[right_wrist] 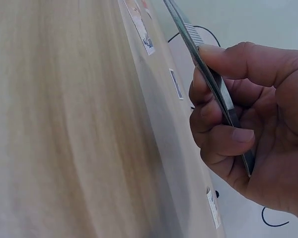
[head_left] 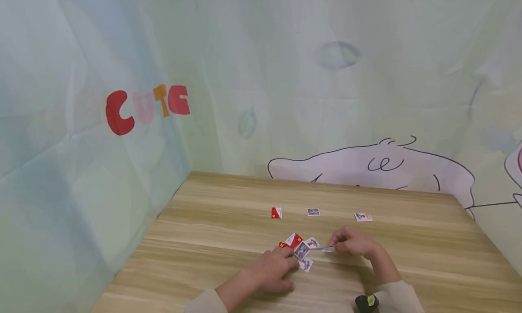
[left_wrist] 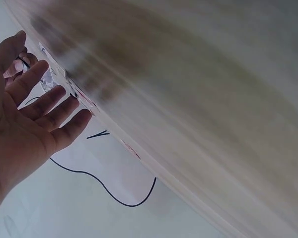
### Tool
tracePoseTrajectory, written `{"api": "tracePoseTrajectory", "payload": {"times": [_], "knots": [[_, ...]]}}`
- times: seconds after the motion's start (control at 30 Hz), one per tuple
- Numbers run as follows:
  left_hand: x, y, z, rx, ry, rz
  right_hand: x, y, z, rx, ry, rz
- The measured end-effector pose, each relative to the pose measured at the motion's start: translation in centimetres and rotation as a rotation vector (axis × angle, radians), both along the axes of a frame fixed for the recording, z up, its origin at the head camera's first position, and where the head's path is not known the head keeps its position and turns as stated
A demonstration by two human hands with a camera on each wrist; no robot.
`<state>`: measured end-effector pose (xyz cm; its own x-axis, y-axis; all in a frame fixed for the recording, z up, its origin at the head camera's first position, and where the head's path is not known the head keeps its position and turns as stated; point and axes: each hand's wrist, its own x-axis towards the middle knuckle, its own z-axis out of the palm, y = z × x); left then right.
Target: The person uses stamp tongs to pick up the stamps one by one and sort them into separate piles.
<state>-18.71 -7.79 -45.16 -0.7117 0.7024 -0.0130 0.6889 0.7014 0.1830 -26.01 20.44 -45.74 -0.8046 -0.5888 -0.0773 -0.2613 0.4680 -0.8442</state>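
Note:
My right hand [head_left: 354, 243] grips a pair of metal tweezers [right_wrist: 223, 94], thumb and fingers wrapped along their length. In the head view the tweezers' tips point left and reach the loose cluster of small stamps. A grey-picture stamp [head_left: 302, 251] lies at the tips; whether they pinch it I cannot tell. Around it lie a red-and-white stamp [head_left: 294, 240] and white-bordered stamps [head_left: 305, 265]. My left hand [head_left: 273, 270] is at the cluster's left side, its fingertips over the stamps there and partly hiding them. In the left wrist view its fingers [left_wrist: 57, 116] are spread and loosely extended.
Farther back on the wooden table [head_left: 228, 204] lie a red-and-white stamp [head_left: 276, 213], a grey-picture stamp [head_left: 313, 212] and a pale stamp [head_left: 363, 217], spaced in a row. Printed cloth walls [head_left: 253, 77] enclose the table's back and left. A black device [head_left: 367, 302] sits at my right wrist.

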Motion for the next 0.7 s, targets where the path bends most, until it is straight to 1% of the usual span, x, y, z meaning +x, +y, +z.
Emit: {"api": "tracePoseTrajectory", "payload": {"times": [0.17,0.23,0.37,0.57,0.7], "knots": [[0.2,0.3,0.4,0.000,-0.030,-0.017,0.3,0.6,-0.2,-0.018,0.014,-0.021],[0.2,0.5,0.5,0.015,-0.025,-0.030,0.5,1.0,-0.4,-0.034,0.008,-0.034],[0.1,0.9,0.6,0.018,-0.008,-0.029,0.6,1.6,-0.7,-0.069,0.008,-0.049],[-0.2,1.3,0.5,0.023,-0.018,-0.025,0.5,2.2,-1.0,-0.063,0.016,-0.085],[-0.4,1.5,0.4,0.024,-0.015,-0.025,0.5,2.4,-1.1,-0.057,-0.003,-0.116]]}}
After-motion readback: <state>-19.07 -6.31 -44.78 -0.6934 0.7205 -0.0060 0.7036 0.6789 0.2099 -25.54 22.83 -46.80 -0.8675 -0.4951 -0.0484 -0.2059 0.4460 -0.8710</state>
